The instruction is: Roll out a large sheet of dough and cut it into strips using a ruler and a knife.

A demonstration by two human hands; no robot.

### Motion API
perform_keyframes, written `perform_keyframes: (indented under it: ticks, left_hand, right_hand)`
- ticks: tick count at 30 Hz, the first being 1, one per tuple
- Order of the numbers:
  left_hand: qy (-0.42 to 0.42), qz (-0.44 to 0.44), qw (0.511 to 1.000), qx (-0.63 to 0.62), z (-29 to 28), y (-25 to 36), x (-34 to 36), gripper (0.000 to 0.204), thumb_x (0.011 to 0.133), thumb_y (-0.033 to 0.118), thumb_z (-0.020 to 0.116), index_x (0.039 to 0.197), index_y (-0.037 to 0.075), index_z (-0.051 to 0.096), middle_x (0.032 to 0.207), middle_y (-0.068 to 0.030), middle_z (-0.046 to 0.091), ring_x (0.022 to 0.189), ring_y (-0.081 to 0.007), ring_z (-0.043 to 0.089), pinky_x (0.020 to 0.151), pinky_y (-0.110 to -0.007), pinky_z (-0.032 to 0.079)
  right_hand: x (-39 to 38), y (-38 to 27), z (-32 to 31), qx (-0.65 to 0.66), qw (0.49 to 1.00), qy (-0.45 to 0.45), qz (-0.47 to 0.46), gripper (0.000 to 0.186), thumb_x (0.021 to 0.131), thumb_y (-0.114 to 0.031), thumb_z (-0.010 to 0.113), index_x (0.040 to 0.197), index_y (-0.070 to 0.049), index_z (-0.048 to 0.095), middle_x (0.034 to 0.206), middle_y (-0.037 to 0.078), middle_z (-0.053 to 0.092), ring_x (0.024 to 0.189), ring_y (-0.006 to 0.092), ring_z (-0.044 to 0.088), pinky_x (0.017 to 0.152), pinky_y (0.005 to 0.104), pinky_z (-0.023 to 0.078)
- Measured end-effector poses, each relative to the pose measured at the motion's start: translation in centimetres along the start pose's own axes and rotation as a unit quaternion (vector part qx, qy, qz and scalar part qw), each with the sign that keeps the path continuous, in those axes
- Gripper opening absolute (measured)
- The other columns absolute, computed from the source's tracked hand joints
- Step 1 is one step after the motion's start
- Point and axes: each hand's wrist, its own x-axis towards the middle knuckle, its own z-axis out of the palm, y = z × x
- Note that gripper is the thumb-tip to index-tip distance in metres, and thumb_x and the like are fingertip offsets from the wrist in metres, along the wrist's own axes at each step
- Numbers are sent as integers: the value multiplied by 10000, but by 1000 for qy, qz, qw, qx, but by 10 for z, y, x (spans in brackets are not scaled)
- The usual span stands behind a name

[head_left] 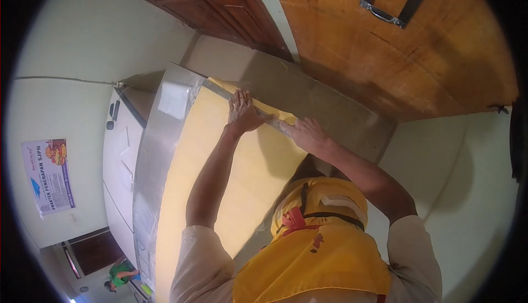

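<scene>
Left hand [245, 117], right hand [309, 136] on strip [219, 88]; yellow sheet [250, 171] edge; floor [330, 100] beyond

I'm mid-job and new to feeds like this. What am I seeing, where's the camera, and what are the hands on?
There's no machine: these are a person's bare hands. The picture comes from a wide fisheye camera on that person's head, looking down, so straight edges bend; the yellow apron is the wearer's own. A large yellow sheet lies on a grey table, with a pale sheet to its left. The left hand and right hand rest on a grey strip near the yellow sheet's far edge; neither clearly grips it.
</scene>
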Motion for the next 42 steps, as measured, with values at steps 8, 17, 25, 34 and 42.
perform_keyframes:
  ticks: [8,17,25,34,42]
  left_hand:
    - [-14,-19,1000,-18,4,-5,2,1405,642,887,600,1517,-117,150,1609,-305,61,1522,-383,-4,1193,-594,53]
    - [-33,-20,999,-23,0,-2,5,1398,637,867,634,1527,-95,148,1612,-297,48,1523,-373,-16,1182,-622,78]
    - [-23,-26,999,-23,5,-9,1,1393,633,867,635,1523,-96,167,1613,-294,54,1522,-376,-20,1180,-626,90]
    - [4,-20,1000,-4,5,-5,1,1379,617,880,630,1525,-68,208,1612,-272,126,1525,-358,46,1177,-632,94]
    - [144,112,982,42,-6,-93,15,1006,773,767,596,1438,25,454,1531,-190,379,1459,-320,286,1195,-496,221]
  right_hand:
    - [-55,11,-6,-6,1000,-2,13,448,952,-138,470,1399,-118,496,1055,167,662,1033,355,639,860,471,500]
    - [-125,48,37,-17,998,48,-24,610,931,-56,481,1515,-182,356,905,152,600,851,354,613,771,486,487]
    - [-159,57,9,147,982,2,120,522,953,-125,502,1467,-190,434,947,187,610,850,357,641,745,489,503]
    - [22,86,67,503,836,27,215,622,966,-428,566,1372,34,473,1417,194,509,1284,341,513,1011,456,424]
    - [34,49,-8,280,940,-115,158,948,689,-399,867,1396,76,449,1413,247,507,1331,327,484,1084,404,394]
